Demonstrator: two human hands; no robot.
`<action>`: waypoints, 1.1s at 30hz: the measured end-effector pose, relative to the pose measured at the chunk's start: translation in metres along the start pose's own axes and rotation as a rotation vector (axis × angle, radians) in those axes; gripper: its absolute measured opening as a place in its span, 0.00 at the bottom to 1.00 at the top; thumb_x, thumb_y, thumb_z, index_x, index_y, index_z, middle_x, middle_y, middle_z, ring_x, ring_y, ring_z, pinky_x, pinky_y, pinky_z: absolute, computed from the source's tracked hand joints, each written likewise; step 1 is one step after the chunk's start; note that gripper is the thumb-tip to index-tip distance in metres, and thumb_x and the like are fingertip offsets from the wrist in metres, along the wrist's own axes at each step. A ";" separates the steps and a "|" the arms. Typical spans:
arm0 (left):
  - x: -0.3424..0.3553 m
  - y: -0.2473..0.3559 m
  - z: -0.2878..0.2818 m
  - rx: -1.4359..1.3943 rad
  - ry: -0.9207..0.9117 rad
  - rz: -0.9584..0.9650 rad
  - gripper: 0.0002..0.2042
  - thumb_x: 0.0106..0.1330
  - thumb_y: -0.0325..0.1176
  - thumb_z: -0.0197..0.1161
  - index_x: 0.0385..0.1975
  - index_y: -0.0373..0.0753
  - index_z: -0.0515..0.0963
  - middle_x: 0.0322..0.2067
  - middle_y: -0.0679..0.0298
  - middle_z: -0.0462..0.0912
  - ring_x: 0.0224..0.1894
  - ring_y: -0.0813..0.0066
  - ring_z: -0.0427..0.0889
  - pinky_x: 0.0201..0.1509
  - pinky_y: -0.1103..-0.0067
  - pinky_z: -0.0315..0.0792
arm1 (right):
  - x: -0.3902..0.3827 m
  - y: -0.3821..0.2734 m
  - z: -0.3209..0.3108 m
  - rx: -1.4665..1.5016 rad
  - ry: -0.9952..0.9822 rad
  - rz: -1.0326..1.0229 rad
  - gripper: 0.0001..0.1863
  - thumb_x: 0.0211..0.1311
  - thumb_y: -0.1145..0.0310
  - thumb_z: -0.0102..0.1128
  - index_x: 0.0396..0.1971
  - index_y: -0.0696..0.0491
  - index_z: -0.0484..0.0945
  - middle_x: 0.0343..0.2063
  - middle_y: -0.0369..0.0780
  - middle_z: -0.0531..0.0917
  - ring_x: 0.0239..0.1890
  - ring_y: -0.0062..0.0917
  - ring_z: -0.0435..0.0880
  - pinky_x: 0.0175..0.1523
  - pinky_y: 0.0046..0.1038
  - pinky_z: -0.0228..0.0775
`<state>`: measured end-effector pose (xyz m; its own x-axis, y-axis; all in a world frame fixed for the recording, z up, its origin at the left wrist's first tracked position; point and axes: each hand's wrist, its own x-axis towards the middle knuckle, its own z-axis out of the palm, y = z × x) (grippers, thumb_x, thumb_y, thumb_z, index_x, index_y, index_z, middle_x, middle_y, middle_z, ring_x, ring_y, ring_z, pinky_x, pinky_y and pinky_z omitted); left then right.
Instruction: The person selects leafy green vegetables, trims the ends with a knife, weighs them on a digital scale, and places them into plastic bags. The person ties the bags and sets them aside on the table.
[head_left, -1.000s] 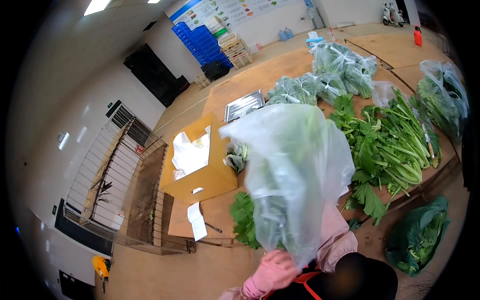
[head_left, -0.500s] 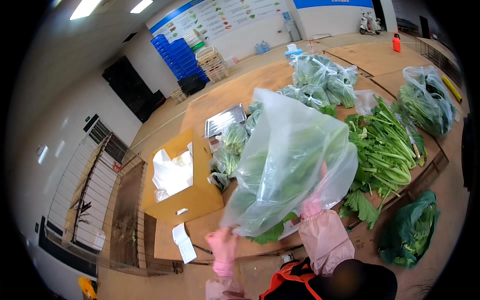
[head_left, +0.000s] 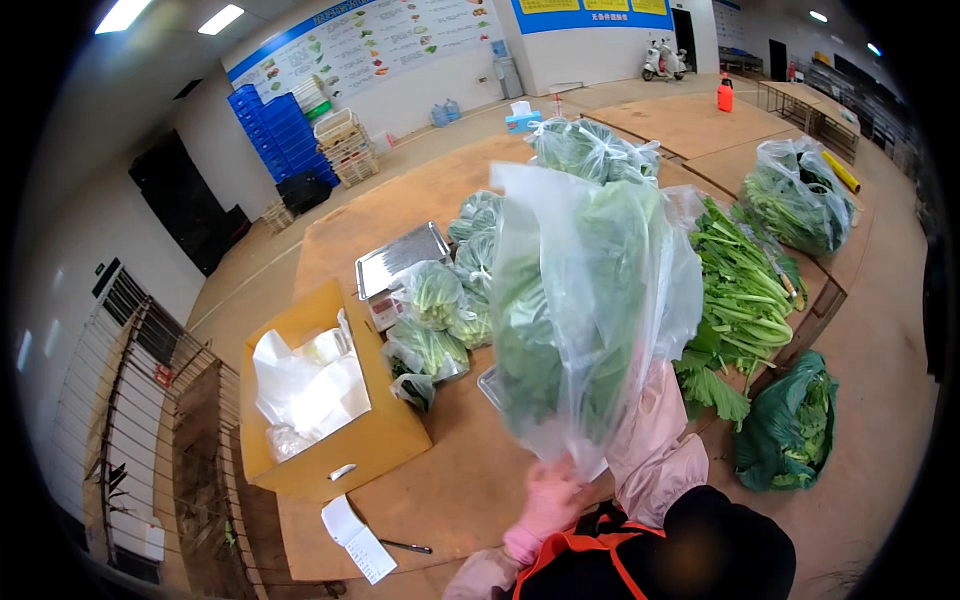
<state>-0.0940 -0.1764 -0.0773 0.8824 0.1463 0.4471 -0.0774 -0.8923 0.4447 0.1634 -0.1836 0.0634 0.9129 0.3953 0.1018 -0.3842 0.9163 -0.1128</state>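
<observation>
A large clear plastic bag (head_left: 530,260) with leafy greens (head_left: 610,290) inside stands upright before me, above the table's near side. My left hand (head_left: 552,495), in a pink glove, is closed at the bag's lower edge. My right forearm, in a pale pink sleeve, reaches up to the bag's right side; the plastic hides that hand and its fingers. Just right of the bag lies a pile of loose leafy stalks (head_left: 745,300), with a knife (head_left: 787,284) on it. Part of a metal-edged object shows behind the bag's left side.
Left on the table (head_left: 470,440) are a cardboard box (head_left: 385,445) with white plastic bags, a notepad (head_left: 358,540), a pen (head_left: 405,546) and a metal tray (head_left: 402,258). Bagged greens (head_left: 430,292) stand behind. A green sack (head_left: 785,425) sits off the right edge.
The bag has gone from slanted to upright, its greens now gathered inside. My left hand has moved right, to under the bag. The view has shifted rightward.
</observation>
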 end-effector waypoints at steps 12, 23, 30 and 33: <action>0.001 -0.007 -0.047 -0.856 -0.506 0.190 0.09 0.60 0.36 0.58 0.23 0.39 0.75 0.18 0.65 0.75 0.29 0.66 0.77 0.37 0.71 0.69 | 0.098 0.058 -0.084 -0.410 0.366 -0.187 0.36 0.53 0.54 0.60 0.57 0.58 0.61 0.50 0.46 0.73 0.51 0.33 0.74 0.55 0.30 0.65; 0.156 -0.048 -0.181 -1.264 0.243 -0.300 0.14 0.66 0.36 0.49 0.45 0.34 0.70 0.42 0.53 0.78 0.34 0.75 0.77 0.35 0.82 0.63 | 0.044 0.017 -0.134 -1.551 0.430 0.075 0.49 0.46 0.53 0.68 0.63 0.62 0.52 0.54 0.53 0.69 0.56 0.38 0.70 0.59 0.32 0.62; 0.176 -0.055 -0.180 -1.121 0.312 -0.337 0.21 0.61 0.32 0.48 0.53 0.28 0.67 0.47 0.50 0.76 0.40 0.72 0.78 0.33 0.86 0.65 | -0.029 -0.077 -0.010 -2.543 -0.525 -0.942 0.36 0.46 0.65 0.66 0.57 0.58 0.63 0.44 0.49 0.77 0.47 0.39 0.75 0.54 0.31 0.65; 0.173 -0.044 -0.178 -1.120 0.330 -0.377 0.24 0.56 0.28 0.46 0.54 0.25 0.65 0.48 0.48 0.75 0.43 0.69 0.78 0.37 0.84 0.67 | -0.009 -0.111 -0.026 -2.797 -0.183 -0.807 0.31 0.44 0.66 0.65 0.52 0.58 0.69 0.34 0.49 0.80 0.36 0.38 0.79 0.44 0.32 0.70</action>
<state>-0.0206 -0.0357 0.1188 0.7886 0.5621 0.2492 -0.3424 0.0649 0.9373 0.2013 -0.2911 0.0495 0.6714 0.4193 0.6110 0.5611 -0.8262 -0.0496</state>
